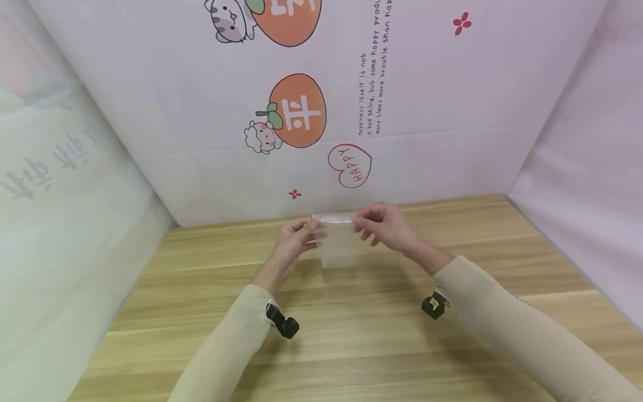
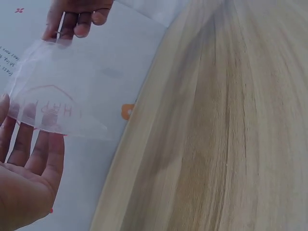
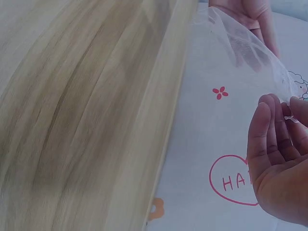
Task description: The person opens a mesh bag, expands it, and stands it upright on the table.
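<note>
A see-through plastic bag (image 1: 337, 245) hangs upright between both hands, its gathered top edge stretched level in the head view. The left hand (image 1: 295, 237) pinches the top left corner, thumb in front and fingers spread behind the film. At the top right corner the right hand (image 1: 385, 226) pinches the edge between thumb and forefinger. In the left wrist view the bag (image 2: 62, 91) is so thin that the fingers and the printed heart show through it. The right wrist view has the bag (image 3: 240, 43) slanting from the right fingertips up to the left hand.
A wood-grain table (image 1: 341, 346) lies below the hands. Behind it stands a white printed sheet (image 1: 427, 111) with cartoon fruit and lettering, and pale sheets close off both sides. Small black cameras are strapped to both wrists.
</note>
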A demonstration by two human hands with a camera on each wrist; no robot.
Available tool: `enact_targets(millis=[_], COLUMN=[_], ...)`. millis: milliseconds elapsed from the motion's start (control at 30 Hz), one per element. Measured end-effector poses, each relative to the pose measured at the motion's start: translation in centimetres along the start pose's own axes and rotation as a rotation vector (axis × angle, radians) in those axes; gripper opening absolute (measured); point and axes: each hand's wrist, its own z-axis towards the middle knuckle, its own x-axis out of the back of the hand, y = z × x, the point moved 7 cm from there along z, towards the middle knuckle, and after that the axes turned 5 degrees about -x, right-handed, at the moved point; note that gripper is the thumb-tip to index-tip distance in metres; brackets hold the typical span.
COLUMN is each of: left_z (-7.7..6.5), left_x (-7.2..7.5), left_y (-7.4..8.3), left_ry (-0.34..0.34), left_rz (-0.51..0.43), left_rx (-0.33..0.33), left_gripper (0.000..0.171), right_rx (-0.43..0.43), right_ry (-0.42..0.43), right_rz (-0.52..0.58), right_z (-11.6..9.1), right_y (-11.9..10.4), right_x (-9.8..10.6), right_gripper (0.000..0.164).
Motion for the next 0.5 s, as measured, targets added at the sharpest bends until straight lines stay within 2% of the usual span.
enact_targets(millis=[167, 333, 500], left_z=[-0.7, -1.6, -2.5], left_x=[0.5, 0.7, 0.9], left_y=[0.4, 0.9, 1.2], left_ry=[-0.013, -0.054, -0.058], left_rz=[0.042, 0.177, 0.315], left_rx=[-0.044, -0.126, -0.187], left_gripper=[0.015, 0.018, 0.022], right_rx=[0.059, 0.106, 0.130], right_ry=[-0.009, -0.022, -0.013], right_rz=[-0.052, -0.109, -0.175], right_z=[0.0, -0.2, -0.8], right_y=[0.3, 0.7, 1.0], right_x=[-0.4, -1.0, -1.3], right_gripper=[0.013, 0.010, 0.007])
